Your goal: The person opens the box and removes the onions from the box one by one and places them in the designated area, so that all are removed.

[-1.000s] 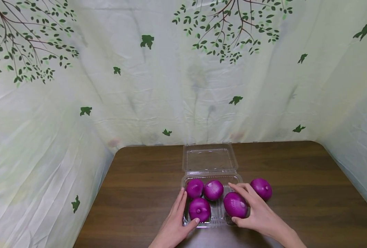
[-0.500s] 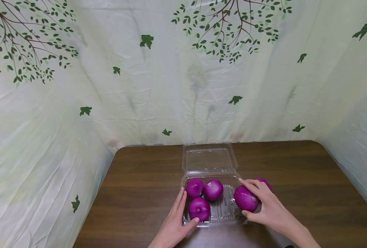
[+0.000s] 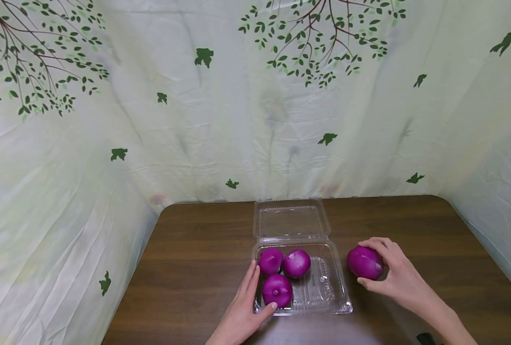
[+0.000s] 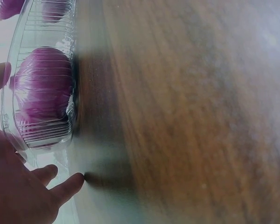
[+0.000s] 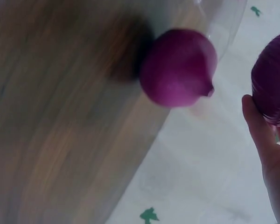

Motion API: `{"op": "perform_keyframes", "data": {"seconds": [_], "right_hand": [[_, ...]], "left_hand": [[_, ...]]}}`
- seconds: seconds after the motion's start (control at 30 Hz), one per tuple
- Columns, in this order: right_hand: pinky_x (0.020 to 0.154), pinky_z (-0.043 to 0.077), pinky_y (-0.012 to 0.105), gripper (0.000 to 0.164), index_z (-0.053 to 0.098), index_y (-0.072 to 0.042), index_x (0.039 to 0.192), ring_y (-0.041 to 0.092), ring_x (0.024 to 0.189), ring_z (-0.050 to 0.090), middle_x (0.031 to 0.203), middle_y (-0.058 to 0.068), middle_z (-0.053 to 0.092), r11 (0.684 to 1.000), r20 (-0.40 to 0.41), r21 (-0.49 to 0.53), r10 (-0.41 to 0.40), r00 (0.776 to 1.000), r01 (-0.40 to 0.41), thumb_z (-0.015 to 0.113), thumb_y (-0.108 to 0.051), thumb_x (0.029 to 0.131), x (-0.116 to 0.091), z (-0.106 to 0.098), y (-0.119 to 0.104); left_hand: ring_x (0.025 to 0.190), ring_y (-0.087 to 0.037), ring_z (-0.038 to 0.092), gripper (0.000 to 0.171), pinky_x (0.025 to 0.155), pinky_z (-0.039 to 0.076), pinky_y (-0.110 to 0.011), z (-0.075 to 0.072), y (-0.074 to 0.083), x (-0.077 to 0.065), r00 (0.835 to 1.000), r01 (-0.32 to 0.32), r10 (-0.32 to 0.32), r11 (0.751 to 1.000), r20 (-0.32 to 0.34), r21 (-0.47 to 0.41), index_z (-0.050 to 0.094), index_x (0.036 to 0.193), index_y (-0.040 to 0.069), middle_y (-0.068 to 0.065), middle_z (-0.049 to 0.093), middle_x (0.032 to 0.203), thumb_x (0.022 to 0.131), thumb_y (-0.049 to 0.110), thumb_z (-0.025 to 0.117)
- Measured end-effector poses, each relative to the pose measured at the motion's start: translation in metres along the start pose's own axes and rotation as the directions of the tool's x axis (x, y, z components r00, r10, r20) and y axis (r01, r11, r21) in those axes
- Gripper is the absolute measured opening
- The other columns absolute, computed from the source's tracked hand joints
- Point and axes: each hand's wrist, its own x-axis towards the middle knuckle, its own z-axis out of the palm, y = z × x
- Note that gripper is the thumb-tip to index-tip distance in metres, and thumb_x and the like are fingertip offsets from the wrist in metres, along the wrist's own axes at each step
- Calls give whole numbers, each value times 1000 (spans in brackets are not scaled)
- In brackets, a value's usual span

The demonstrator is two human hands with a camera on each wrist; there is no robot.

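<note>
Right hand (image 3: 392,272) on my feed: thumb and fingers curled round onion (image 3: 365,262), grip full, onion just right of box (image 3: 324,287). Right wrist view gives me loose onion (image 5: 177,67) on table (image 5: 60,116), showing apart from held onion. Left hand (image 3: 242,309): fingers straight along box's left side, thumb over rim, grip wide. Three onions (image 3: 277,291) sit in box, lid (image 3: 292,220) folded back behind.

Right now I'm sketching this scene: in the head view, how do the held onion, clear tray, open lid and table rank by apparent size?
Largest to smallest:
Table
Clear tray
Open lid
Held onion
</note>
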Motion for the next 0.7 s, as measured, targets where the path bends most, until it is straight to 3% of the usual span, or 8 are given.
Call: {"op": "perform_keyframes", "data": {"seconds": [0.2, 0.43, 0.7], "right_hand": [[74, 48, 13, 72, 59, -19, 122, 9, 104, 45, 120, -4, 51, 1000, -6, -5, 6, 1000, -6, 96, -28, 61, 0, -10, 10], [75, 44, 7, 77, 58, -17, 124, 4, 99, 46, 118, -6, 51, 999, -41, -41, 28, 999, -30, 97, -26, 58, 0, -21, 18], [80, 39, 0, 81, 56, -11, 134, -4, 94, 50, 121, 4, 45, 996, -50, -27, 87, 995, -88, 95, -25, 63, -5, -30, 28]], "left_hand": [[145, -30, 23, 94, 104, 35, -60, 0, 0, 0, 1000, -1, 1, 1000, -1, 0, 15, 159, 21, 4, 5, 165, 88, 61, 61], [145, -30, 22, 94, 104, 35, -61, 1, -2, 0, 1000, 1, -1, 1000, -2, 1, 15, 159, 21, 5, 5, 165, 89, 62, 60], [146, -28, 21, 95, 105, 35, -60, 0, 0, 1, 1000, 23, -23, 1000, 17, -1, 14, 160, 22, 7, 3, 165, 88, 64, 59]]}}
